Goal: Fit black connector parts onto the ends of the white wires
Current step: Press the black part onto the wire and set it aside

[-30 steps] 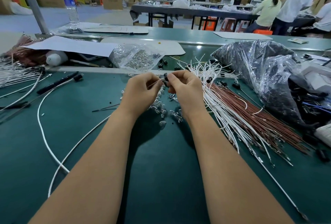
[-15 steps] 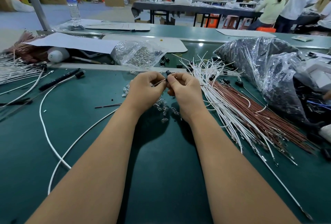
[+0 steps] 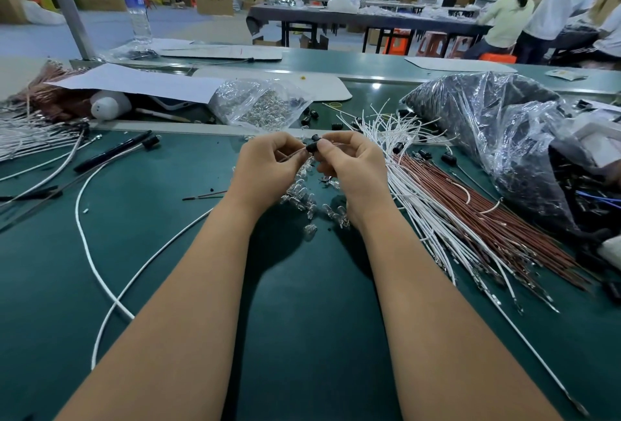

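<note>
My left hand and my right hand meet above the green mat, fingertips together. Between them sits a small black connector part, pinched by my right thumb and fingers. My left hand pinches a thin wire end that runs into the connector. A fan of white wires lies to the right of my right hand, next to brown wires. Loose black connector parts lie scattered near the wire ends.
Small clear bulbs lie under my hands. A clear bag of bulbs sits behind them. A large crumpled plastic bag fills the right side. A long white cable loops at left, beside a black pen. People work at a far table.
Both hands stay together at the same spot; the fingers have shifted slightly around the connector and wire end. The view has dipped a little.
</note>
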Demonstrator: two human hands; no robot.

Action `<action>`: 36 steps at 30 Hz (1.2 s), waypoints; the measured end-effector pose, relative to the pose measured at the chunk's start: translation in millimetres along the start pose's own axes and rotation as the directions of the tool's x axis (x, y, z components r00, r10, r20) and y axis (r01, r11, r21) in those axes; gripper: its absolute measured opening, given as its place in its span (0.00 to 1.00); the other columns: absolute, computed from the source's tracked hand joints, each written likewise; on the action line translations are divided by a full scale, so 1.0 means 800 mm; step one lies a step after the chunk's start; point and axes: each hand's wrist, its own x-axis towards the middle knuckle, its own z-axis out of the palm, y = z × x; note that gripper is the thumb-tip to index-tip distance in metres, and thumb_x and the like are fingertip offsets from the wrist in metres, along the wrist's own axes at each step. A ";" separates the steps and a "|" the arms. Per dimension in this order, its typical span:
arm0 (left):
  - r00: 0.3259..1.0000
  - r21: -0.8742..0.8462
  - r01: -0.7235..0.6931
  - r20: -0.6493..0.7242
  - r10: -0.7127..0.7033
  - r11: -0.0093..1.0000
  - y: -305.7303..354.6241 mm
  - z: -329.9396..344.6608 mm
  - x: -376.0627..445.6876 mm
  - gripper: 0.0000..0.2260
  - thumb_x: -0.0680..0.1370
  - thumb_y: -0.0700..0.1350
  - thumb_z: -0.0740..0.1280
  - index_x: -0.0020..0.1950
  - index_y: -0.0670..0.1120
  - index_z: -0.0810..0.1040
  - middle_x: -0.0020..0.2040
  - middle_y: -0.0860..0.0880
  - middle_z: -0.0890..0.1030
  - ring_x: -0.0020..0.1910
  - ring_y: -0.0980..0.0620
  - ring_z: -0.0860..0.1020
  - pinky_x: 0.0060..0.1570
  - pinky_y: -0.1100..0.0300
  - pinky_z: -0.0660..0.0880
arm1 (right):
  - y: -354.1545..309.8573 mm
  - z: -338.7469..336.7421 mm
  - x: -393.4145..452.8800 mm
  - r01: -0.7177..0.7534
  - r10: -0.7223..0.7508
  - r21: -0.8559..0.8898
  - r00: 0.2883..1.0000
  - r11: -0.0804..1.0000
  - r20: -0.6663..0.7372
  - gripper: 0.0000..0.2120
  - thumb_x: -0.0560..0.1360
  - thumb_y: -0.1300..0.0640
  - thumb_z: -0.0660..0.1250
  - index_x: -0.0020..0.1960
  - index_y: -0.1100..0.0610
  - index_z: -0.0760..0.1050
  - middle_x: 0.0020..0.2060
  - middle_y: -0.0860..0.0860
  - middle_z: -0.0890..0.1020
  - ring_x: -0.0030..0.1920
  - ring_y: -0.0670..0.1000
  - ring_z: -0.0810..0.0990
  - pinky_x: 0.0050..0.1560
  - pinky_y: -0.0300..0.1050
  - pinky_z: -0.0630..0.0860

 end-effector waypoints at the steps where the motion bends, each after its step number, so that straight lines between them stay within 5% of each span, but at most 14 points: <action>1: 1.000 0.004 0.004 -0.011 -0.004 1.000 -0.002 0.000 0.001 0.02 0.75 0.39 0.70 0.43 0.44 0.81 0.28 0.52 0.75 0.24 0.61 0.68 0.28 0.69 0.66 | -0.001 -0.002 0.001 -0.004 0.004 0.005 1.000 1.000 -0.020 0.01 0.76 0.63 0.68 0.46 0.59 0.78 0.36 0.53 0.82 0.32 0.45 0.80 0.37 0.38 0.77; 6: 0.998 0.043 -0.046 -0.040 0.047 0.998 -0.004 0.000 0.000 0.02 0.75 0.39 0.71 0.43 0.45 0.81 0.30 0.53 0.76 0.26 0.62 0.70 0.30 0.69 0.68 | -0.003 -0.006 0.003 -0.003 0.003 0.011 0.997 1.000 -0.071 0.08 0.78 0.63 0.63 0.42 0.59 0.79 0.32 0.51 0.81 0.29 0.46 0.78 0.35 0.38 0.76; 10: 0.991 0.076 -0.097 -0.080 0.103 0.992 -0.005 -0.001 0.000 0.02 0.75 0.40 0.71 0.43 0.46 0.82 0.32 0.55 0.79 0.30 0.62 0.73 0.35 0.68 0.71 | -0.001 -0.003 0.002 0.073 -0.087 -0.153 0.993 0.986 -0.083 0.06 0.76 0.63 0.68 0.40 0.57 0.78 0.33 0.52 0.81 0.30 0.44 0.79 0.37 0.40 0.79; 16: 0.974 0.267 -0.203 -0.047 0.223 0.942 -0.004 -0.002 -0.003 0.03 0.75 0.43 0.71 0.47 0.46 0.83 0.37 0.52 0.82 0.37 0.51 0.79 0.40 0.53 0.78 | 0.002 -0.002 0.004 0.094 -0.117 -0.223 0.989 0.970 -0.089 0.09 0.76 0.63 0.68 0.39 0.54 0.77 0.33 0.52 0.82 0.33 0.47 0.80 0.43 0.49 0.80; 29: 0.982 0.126 -0.183 -0.020 0.186 0.975 -0.002 -0.001 -0.003 0.03 0.76 0.43 0.69 0.44 0.50 0.82 0.33 0.55 0.80 0.30 0.55 0.76 0.34 0.56 0.77 | -0.001 -0.003 0.005 0.087 -0.098 -0.146 0.993 0.985 -0.070 0.06 0.77 0.64 0.65 0.43 0.56 0.77 0.37 0.53 0.82 0.34 0.45 0.81 0.45 0.46 0.81; 36: 0.983 0.096 -0.179 -0.016 0.181 0.979 -0.001 0.001 -0.002 0.04 0.76 0.39 0.69 0.44 0.47 0.81 0.33 0.53 0.80 0.30 0.59 0.73 0.34 0.60 0.73 | -0.005 -0.006 0.002 0.162 -0.193 -0.320 0.979 0.934 -0.067 0.05 0.77 0.60 0.66 0.42 0.56 0.77 0.36 0.52 0.82 0.37 0.50 0.82 0.46 0.52 0.81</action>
